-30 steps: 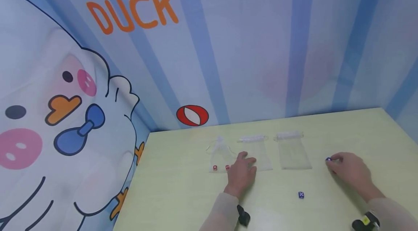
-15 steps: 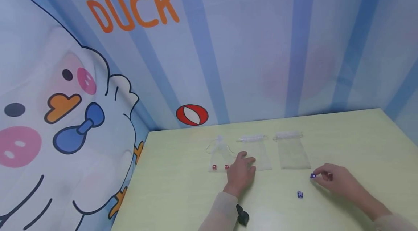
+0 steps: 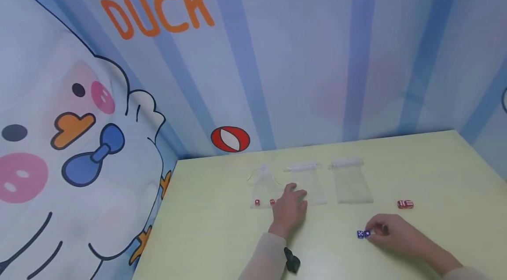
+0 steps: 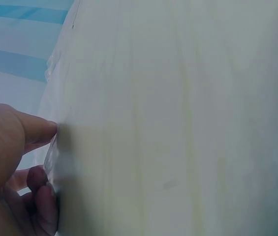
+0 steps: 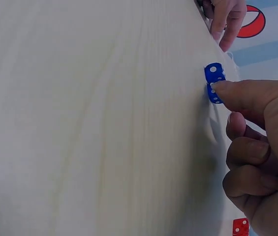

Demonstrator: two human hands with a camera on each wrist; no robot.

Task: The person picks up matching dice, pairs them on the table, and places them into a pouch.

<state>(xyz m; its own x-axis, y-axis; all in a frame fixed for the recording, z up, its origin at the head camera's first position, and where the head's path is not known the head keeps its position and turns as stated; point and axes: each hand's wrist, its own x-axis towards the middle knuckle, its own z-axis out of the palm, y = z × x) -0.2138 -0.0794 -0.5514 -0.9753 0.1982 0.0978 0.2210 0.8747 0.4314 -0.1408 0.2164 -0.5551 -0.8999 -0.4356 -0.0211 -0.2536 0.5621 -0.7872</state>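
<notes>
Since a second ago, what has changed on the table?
The right hand has carried the blue die it pinches leftward and nearer the person, right beside the other blue die. Two red dice have come into view beyond that hand. The left hand and the three sheer bags stayed put.

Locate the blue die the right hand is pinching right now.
In the head view, the pinched blue die is at lower right, in the right hand, immediately right of a second blue die and below the rightmost mesh bag.
</notes>
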